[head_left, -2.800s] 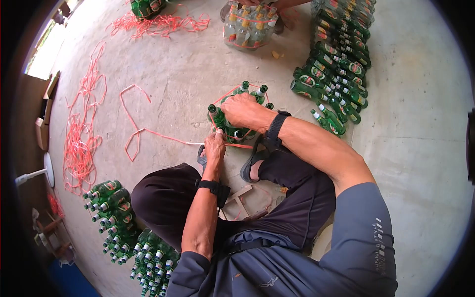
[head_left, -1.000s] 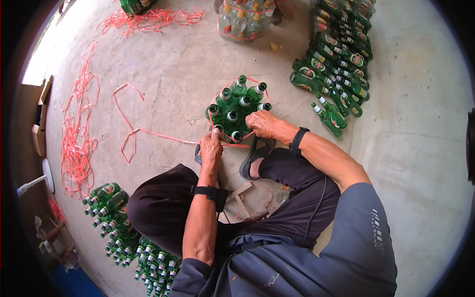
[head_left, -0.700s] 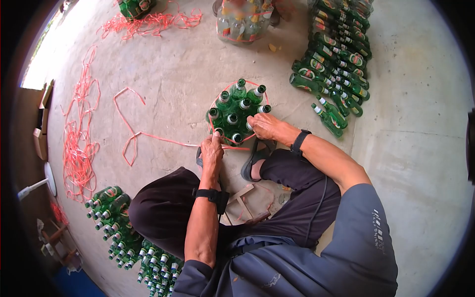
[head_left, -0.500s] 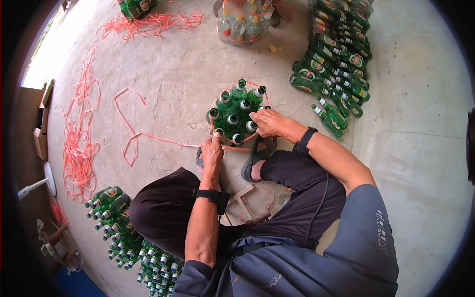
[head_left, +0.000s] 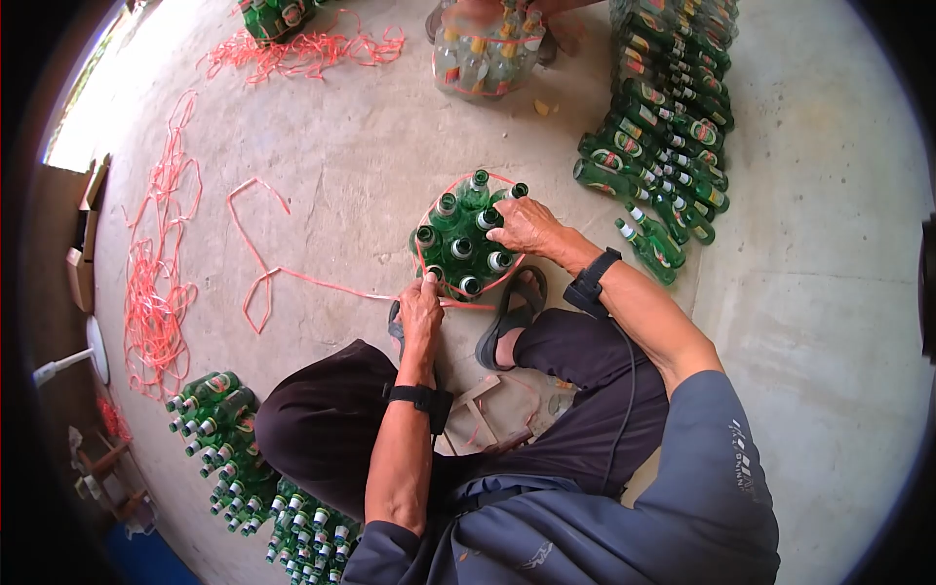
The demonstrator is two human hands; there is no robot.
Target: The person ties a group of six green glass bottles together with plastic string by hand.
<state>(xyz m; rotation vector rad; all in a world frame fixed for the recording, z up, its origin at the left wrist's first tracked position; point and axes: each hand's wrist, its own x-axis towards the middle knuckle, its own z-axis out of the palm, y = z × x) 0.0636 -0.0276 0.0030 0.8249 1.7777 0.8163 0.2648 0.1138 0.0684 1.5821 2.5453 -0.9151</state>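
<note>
A tight cluster of upright green glass bottles (head_left: 453, 234) stands on the floor before my feet, open necks facing up. A loop of pinkish-red plastic string (head_left: 419, 255) runs around its outside. At the near left edge of the cluster, my left hand (head_left: 421, 310) is closed, pinching the string beside a bottle neck. My right hand (head_left: 534, 232) lies over the right side of the bottles, fingers curled around a bottle top that it mostly hides. The string's tail stretches left across the floor from my left hand.
Rows of green bottles (head_left: 673, 127) lie on their sides at the upper right. More bottles (head_left: 234, 458) stand at the lower left. Tangled red string (head_left: 156, 302) spreads along the left. Another person's hands are over a bundle of clear bottles (head_left: 478, 63) at the top.
My right hand has moved up along the cluster's right side, from the string at the near right onto a bottle top. My left hand keeps its place on the string.
</note>
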